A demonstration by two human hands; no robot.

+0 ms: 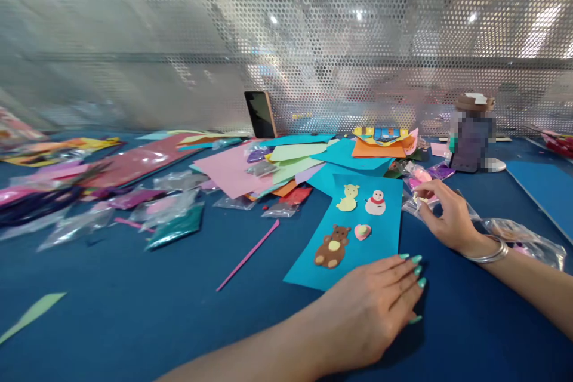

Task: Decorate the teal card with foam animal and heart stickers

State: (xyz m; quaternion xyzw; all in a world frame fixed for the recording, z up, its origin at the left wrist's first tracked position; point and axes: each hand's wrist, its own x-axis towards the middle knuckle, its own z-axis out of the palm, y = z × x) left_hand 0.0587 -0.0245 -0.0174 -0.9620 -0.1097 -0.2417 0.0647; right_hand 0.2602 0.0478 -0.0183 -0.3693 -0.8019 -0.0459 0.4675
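Observation:
My left hand [378, 304] lies with its fingers stretched out over the lower right corner of a blue sheet of paper [358, 259]. On that sheet are a brown bear [332, 248], a pale yellow animal figure [348, 198], a snowman [376, 203] with a red scarf and a small pink heart [362, 231] with a pale centre. My right hand [447, 215] is at the sheet's right side, its fingers curved and a gap showing between thumb and fingertips. The fingertips are over clear plastic bags [414, 170] with pink and purple contents; whether they touch them is hard to see.
A pink stick [248, 255] lies left of the sheet. Behind are piled coloured papers [224, 167] and a propped phone [260, 114]. Bagged clay [174, 227] lies at left, a bottle [472, 137] at back right. A perforated metal screen [313, 42] closes the table's rear.

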